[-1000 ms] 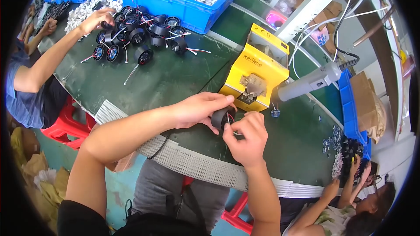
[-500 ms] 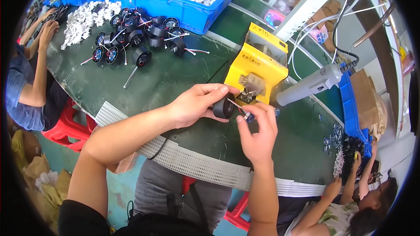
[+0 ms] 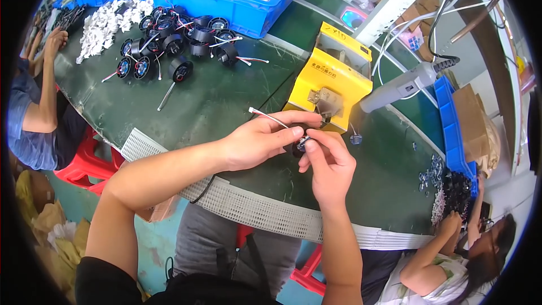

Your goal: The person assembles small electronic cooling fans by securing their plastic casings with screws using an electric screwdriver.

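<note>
My left hand (image 3: 254, 146) grips a black round motor-like part (image 3: 297, 150) from its left side, fingers curled behind it. From between my left thumb and fingers a thin cable (image 3: 267, 116) sticks out to the upper left, ending in a white connector. My right hand (image 3: 332, 165) has thumb and fingertips pinched on a small blue circuit board (image 3: 303, 142) at the face of that part. My fingers cover much of both. Just beyond my hands stands a yellow machine (image 3: 324, 76) with a metal fixture on its front. Another small blue board (image 3: 355, 139) lies right of my right hand.
Several black round parts with wires (image 3: 175, 45) are heaped at the far left, beside white pieces (image 3: 110, 25). A blue bin (image 3: 243, 20) of white pieces stands behind. A grey corded tool (image 3: 401, 87) is right of the machine. Co-workers sit at both sides.
The black part has been turned, and its cable now points to the upper left. My right fingers have closed in against the part with the board.
</note>
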`<action>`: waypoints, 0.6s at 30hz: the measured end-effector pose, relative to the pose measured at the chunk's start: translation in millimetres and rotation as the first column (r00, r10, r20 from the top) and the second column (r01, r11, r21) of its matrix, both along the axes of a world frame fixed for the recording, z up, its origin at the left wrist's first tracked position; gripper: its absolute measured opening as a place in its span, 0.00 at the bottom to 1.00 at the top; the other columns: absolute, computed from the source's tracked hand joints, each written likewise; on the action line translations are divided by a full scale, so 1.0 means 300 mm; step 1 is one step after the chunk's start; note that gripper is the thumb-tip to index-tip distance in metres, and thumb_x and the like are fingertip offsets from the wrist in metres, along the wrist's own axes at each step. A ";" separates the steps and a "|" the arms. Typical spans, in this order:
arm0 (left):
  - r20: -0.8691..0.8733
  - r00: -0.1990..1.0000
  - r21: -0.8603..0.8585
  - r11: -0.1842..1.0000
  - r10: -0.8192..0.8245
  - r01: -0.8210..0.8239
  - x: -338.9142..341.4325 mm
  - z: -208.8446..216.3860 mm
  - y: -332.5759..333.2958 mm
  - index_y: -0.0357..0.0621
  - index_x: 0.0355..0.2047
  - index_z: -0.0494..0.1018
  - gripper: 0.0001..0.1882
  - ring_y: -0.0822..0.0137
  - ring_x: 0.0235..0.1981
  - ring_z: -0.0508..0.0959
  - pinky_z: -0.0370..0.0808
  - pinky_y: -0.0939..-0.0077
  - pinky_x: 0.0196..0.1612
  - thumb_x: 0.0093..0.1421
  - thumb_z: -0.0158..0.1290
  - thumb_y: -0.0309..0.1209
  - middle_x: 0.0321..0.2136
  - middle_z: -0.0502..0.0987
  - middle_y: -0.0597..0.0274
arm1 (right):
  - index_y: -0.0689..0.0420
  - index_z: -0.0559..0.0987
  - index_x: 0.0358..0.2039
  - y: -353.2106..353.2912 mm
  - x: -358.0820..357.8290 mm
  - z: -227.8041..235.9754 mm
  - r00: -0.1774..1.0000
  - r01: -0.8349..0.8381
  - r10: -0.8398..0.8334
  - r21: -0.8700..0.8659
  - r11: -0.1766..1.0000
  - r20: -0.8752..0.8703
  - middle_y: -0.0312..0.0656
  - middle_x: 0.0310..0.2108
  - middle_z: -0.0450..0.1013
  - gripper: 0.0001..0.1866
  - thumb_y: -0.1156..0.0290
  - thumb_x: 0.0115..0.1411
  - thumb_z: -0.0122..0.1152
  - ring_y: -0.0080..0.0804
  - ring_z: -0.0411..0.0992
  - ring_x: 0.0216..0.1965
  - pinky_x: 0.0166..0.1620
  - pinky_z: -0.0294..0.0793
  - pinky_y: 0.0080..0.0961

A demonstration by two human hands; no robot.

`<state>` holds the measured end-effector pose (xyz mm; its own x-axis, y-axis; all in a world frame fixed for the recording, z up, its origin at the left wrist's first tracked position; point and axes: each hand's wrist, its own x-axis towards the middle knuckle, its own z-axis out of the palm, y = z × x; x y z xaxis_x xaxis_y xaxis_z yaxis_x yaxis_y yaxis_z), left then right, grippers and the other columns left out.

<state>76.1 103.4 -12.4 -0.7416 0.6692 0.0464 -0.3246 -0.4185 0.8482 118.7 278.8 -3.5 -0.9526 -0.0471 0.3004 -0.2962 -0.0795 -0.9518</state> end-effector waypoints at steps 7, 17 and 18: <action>0.082 0.997 0.143 0.990 -0.014 0.002 0.015 -0.009 0.002 0.40 0.66 0.56 0.24 0.66 0.61 0.65 0.63 0.67 0.62 0.72 0.39 0.30 0.61 0.64 0.57 | 0.62 0.83 0.37 -0.017 -0.016 -0.013 0.902 0.327 -0.153 0.406 0.854 -0.404 0.38 0.33 0.71 0.11 0.80 0.51 0.70 0.25 0.72 0.30 0.33 0.73 0.20; -0.274 0.961 -0.183 0.983 -0.031 -0.020 0.007 0.003 -0.004 0.40 0.67 0.53 0.30 0.71 0.58 0.66 0.65 0.70 0.61 0.67 0.48 0.27 0.57 0.67 0.60 | 0.64 0.78 0.40 0.003 -0.039 -0.058 0.962 0.207 -0.150 0.256 0.944 -0.227 0.42 0.39 0.74 0.15 0.81 0.51 0.70 0.27 0.75 0.37 0.39 0.76 0.22; -0.283 0.957 -0.310 0.950 -0.055 -0.037 0.005 0.006 -0.008 0.40 0.66 0.55 0.30 0.71 0.56 0.68 0.67 0.72 0.59 0.65 0.50 0.24 0.56 0.69 0.60 | 0.64 0.78 0.40 0.003 -0.039 -0.058 0.962 0.207 -0.149 0.257 0.944 -0.229 0.42 0.39 0.74 0.15 0.81 0.51 0.70 0.27 0.75 0.37 0.39 0.76 0.22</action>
